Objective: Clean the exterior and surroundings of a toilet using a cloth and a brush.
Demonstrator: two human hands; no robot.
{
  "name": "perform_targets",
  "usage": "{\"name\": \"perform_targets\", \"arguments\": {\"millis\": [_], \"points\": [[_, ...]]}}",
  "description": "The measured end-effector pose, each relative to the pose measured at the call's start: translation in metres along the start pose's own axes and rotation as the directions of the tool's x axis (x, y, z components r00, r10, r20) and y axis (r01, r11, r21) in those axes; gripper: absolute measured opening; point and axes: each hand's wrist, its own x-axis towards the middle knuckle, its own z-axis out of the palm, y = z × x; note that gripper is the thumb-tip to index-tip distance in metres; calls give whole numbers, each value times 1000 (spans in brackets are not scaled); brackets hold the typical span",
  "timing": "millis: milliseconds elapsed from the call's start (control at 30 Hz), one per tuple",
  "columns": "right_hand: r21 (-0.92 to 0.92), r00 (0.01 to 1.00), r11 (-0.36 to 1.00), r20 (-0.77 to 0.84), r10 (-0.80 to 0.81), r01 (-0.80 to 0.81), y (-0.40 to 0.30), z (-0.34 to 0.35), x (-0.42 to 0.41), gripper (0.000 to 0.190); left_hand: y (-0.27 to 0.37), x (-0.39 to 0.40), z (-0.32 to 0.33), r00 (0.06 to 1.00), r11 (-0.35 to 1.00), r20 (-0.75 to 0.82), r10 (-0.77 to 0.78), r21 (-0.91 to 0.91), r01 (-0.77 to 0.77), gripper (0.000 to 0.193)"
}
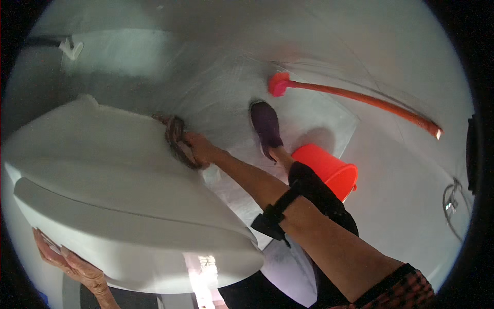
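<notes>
A white toilet (127,174) fills the left side in front of me, a seam running below its smooth lid (154,247). My right hand (202,148) reaches down along its outer side, its fingers closed around a bunched dark brown-grey cloth (179,141). That cloth presses against the toilet's lower edge near the floor. At the bottom left, my left hand (79,268) lies against the lid's edge, fingers spread and nothing held in them. Part of this hand is hidden behind the white rim.
A red bucket (320,164) stands tilted in view beside my leg and dark shoe (265,125). Farther off, a brush with a pink head (279,84) and a long orange-brown handle (366,101) lies across. A metal fitting with a hose (450,204) is at the far right.
</notes>
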Motion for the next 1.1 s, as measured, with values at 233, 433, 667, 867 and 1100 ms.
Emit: {"name": "perform_targets", "arguments": {"millis": [233, 433, 667, 867, 1100], "points": [[213, 949, 936, 209, 238, -281, -67, -34, 4, 40, -10, 4, 6, 998, 998, -18, -63, -29, 63, 55], [450, 949, 884, 314, -27, -124, -155, -91, -29, 36, 4, 2, -7, 997, 997, 51, -53, -51, 56, 54], [12, 920, 921, -64, -388, 389, -32, -7, 129, 37, 16, 8, 0, 998, 998, 4, -65, 13, 65, 69], [-286, 995, 958, -92, -48, 20, -30, 3, 147, 28, 11, 2, -6, 998, 995, -8, -58, 76, 59, 74], [248, 962, 948, 139, -236, 197, -155, -53, 52, 30, 4, -5, -4, 995, 995, 83, -49, 94, 41, 57]]}}
